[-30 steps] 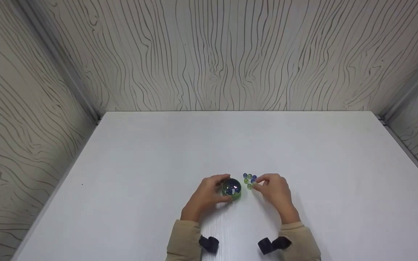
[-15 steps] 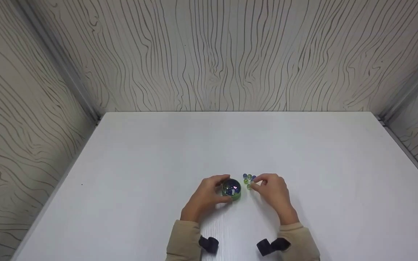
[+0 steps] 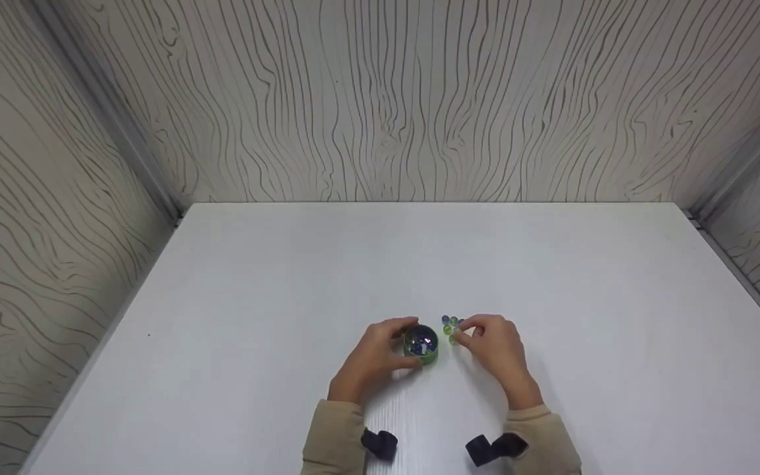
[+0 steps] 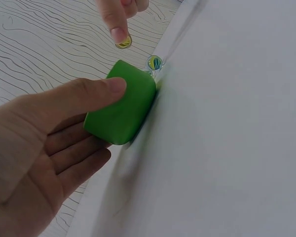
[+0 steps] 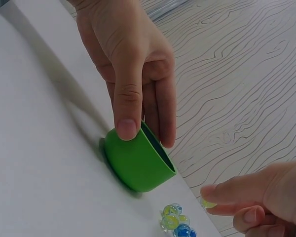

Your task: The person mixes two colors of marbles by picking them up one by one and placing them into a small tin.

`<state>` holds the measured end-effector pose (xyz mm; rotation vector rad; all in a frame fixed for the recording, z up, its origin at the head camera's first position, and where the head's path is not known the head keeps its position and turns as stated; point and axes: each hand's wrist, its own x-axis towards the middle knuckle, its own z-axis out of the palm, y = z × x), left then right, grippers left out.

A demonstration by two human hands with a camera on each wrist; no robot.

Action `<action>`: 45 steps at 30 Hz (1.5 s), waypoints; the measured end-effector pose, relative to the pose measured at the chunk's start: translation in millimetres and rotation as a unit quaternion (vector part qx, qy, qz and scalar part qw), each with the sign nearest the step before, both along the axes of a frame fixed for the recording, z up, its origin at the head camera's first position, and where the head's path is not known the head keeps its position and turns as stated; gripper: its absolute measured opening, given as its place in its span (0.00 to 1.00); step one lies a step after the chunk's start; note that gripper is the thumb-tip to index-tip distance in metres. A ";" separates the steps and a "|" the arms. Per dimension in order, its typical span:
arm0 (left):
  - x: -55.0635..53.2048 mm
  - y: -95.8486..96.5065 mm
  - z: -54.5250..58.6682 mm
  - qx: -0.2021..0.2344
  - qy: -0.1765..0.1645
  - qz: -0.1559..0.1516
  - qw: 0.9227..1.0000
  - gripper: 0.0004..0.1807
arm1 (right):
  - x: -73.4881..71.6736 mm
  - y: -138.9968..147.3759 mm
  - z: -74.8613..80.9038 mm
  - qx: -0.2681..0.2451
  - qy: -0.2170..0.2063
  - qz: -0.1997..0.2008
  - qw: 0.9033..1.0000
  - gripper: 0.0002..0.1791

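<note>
My left hand [image 3: 370, 357] holds a small green cup [image 3: 430, 359] on the white table, thumb on the near side and fingers on the far side. Shiny blue and some green shows inside the cup in the head view. My right hand [image 3: 500, 348] pinches a yellow-green glass marble [image 5: 207, 204] between thumb and forefinger. Just right of the cup lies a small cluster of blue and yellow-green marbles [image 3: 447, 329], beneath and beside my right fingertips. In the left wrist view, the pinched marble [image 4: 124, 43] shows apart from the table, beyond the green cup [image 4: 126, 106].
The white table [image 3: 274, 284] extends widely around both hands. Panels with a wood-grain line pattern [image 3: 386, 99] stand at its back and sides. Black wrist mounts [image 3: 380, 445] sit at the tan sleeves [image 3: 335, 435].
My right hand has shifted slightly left over the marbles, its fingertips now covering more of the cluster's right side. The left hand and the cup have stayed in place.
</note>
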<state>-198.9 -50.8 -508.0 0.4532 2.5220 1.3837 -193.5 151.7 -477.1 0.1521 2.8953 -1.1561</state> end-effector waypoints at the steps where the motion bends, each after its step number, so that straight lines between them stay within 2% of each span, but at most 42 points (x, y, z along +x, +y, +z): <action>1: -0.2 0.0 0.0 -0.001 -0.002 0.001 1.000 0.36 | 0.0 -0.2 0.0 0.000 0.001 0.000 1.000 0.10; 9: -1.2 -0.3 -0.5 0.005 0.015 -0.009 1.000 0.36 | 1.3 -3.2 1.5 0.003 0.025 0.009 1.000 0.08; 22: -1.0 0.7 0.7 0.001 0.027 -0.013 1.000 0.35 | 2.8 -6.1 4.5 -0.002 0.036 0.020 0.999 0.08; 36: -0.9 0.3 0.8 -0.003 0.015 -0.012 1.000 0.36 | 5.5 -13.0 2.9 -0.005 0.058 0.045 0.997 0.05; 45: 0.1 1.3 0.5 -0.010 0.011 -0.007 1.000 0.36 | 7.0 -14.1 4.1 -0.006 0.057 0.044 0.997 0.06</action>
